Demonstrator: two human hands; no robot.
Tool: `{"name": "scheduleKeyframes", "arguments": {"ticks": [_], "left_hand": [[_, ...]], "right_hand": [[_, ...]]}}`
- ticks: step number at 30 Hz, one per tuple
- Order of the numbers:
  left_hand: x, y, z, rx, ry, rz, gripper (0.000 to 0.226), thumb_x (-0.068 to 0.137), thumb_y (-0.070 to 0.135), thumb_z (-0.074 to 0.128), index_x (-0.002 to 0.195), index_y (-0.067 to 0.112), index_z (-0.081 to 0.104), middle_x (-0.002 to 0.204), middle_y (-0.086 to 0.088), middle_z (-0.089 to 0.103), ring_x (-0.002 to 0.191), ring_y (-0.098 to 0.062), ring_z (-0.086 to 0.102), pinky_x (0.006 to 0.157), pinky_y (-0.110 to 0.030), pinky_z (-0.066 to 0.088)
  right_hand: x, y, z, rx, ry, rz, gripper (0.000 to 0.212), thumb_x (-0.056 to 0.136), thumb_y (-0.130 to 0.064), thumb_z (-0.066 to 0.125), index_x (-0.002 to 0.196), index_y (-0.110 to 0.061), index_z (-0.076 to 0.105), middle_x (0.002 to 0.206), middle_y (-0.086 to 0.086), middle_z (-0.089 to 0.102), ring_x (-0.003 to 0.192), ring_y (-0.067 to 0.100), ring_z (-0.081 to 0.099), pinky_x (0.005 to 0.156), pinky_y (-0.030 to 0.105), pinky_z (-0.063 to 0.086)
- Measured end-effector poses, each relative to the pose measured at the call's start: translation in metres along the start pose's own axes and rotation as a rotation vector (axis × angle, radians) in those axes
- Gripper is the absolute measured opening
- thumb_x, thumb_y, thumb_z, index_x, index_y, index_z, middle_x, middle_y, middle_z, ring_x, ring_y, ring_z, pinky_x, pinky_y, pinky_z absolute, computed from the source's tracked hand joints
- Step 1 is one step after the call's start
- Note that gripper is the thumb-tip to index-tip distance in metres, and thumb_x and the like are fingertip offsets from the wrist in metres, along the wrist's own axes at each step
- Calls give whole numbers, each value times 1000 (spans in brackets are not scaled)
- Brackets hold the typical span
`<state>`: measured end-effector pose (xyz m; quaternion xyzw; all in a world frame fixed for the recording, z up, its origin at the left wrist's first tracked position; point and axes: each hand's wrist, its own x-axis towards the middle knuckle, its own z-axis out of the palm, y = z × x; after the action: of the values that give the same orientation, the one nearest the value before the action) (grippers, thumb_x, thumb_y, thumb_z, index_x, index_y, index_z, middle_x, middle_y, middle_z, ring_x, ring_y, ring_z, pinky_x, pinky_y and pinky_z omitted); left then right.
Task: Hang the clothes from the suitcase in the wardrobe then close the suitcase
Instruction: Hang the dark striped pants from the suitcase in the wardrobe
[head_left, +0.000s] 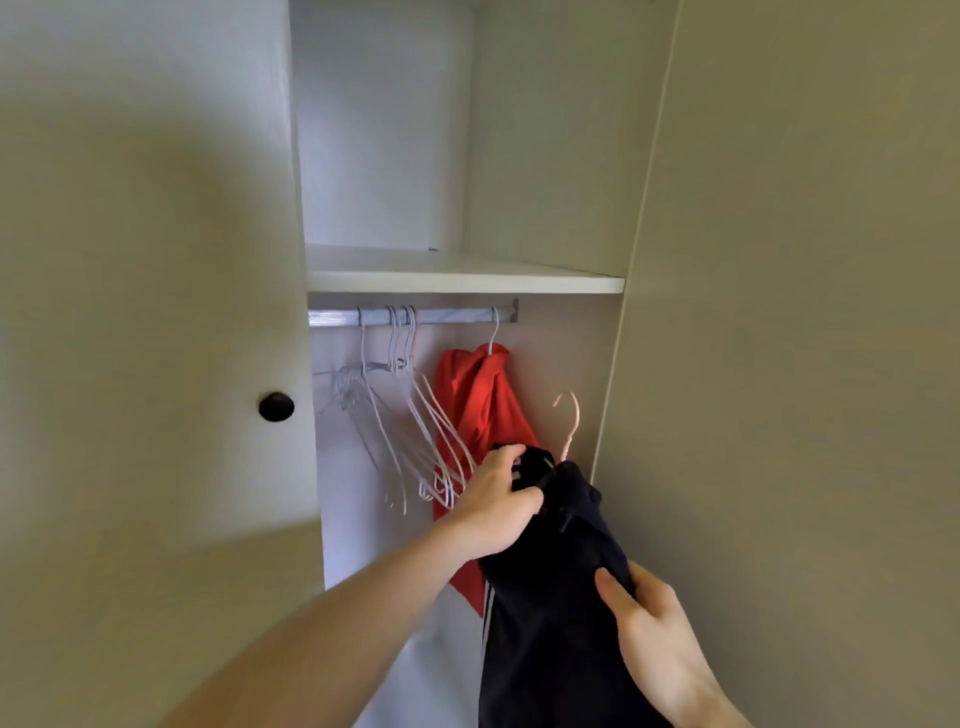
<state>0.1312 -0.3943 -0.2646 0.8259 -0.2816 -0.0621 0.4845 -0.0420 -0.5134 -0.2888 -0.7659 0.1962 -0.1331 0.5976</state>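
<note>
While the dark garment (550, 597) is not yet on the rail (415, 317), we support it with both hands in front of the open wardrobe (571, 156). Our left hand (501, 506) grips the bunched top of the fabric, fingers curled over it and thumb underneath; this keeps the cloth seated on the pink hanger (569, 423), whose hook rises just above that hand and below the rail. Our right hand (649, 623) pinches the garment lower down, thumb pressed on the front face, probably to steady the hanging length and keep it from swinging. The fabric thus runs from the left fingers down to the right thumb.

A red garment (478, 410) already hangs at the right end of the rail, just behind the left hand. Empty white hangers (405, 415) cluster to the left, under the shelf (462, 278). The suitcase is not in view.
</note>
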Motion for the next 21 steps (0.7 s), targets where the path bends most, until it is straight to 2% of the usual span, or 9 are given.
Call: {"name": "scheduleKeyframes", "arguments": {"ticks": [4,8,10,13,16,19,21], "left_hand": [[24,-3,-37,342,75,-97,63,90,20,54,150,17,37,154,3,26,134,-22,46,110,-33,39],[38,-9,-61,696,-56,-165,61,91,35,54,148,26,36,161,1,7,135,-30,46,101,-41,47],[47,-16,-64,775,-104,-222,63,92,39,52,151,27,35,164,-2,-3,135,-29,47,101,-41,47],[57,-27,-65,701,-132,-330,70,93,38,53,157,25,28,165,-2,-22,135,-31,50,103,-39,47],[65,-34,-67,575,-73,-348,69,92,33,54,156,26,30,167,1,-16,136,-33,50,102,-37,48],[73,-41,-69,559,-39,-386,72,92,28,55,157,30,24,168,3,-10,131,-31,54,95,-36,52],[73,-43,-70,612,-21,-413,72,95,26,56,158,27,21,166,-1,7,125,-30,58,90,-34,52]], "right_hand": [[19,-23,-10,-2,-54,38,24,105,-22,51,107,-22,75,98,2,79,96,20,75,97,48,55],[39,-44,-7,-4,-83,50,22,103,-22,53,109,-25,74,98,-3,79,96,15,74,95,42,57],[48,-52,-2,-8,-95,56,20,102,-23,55,107,-26,74,95,-1,78,95,18,74,90,39,59],[63,-63,6,-33,-92,30,19,98,-28,55,96,-25,74,93,6,76,95,28,72,89,45,56],[79,-78,12,-29,-123,18,20,99,-30,54,96,-28,74,91,0,77,93,23,72,93,46,56],[96,-95,20,-21,-123,7,19,99,-31,54,97,-29,73,89,-3,77,90,20,73,93,45,56],[109,-106,25,-14,-121,1,20,100,-30,54,97,-27,73,89,-2,77,90,21,72,93,45,56]]}}
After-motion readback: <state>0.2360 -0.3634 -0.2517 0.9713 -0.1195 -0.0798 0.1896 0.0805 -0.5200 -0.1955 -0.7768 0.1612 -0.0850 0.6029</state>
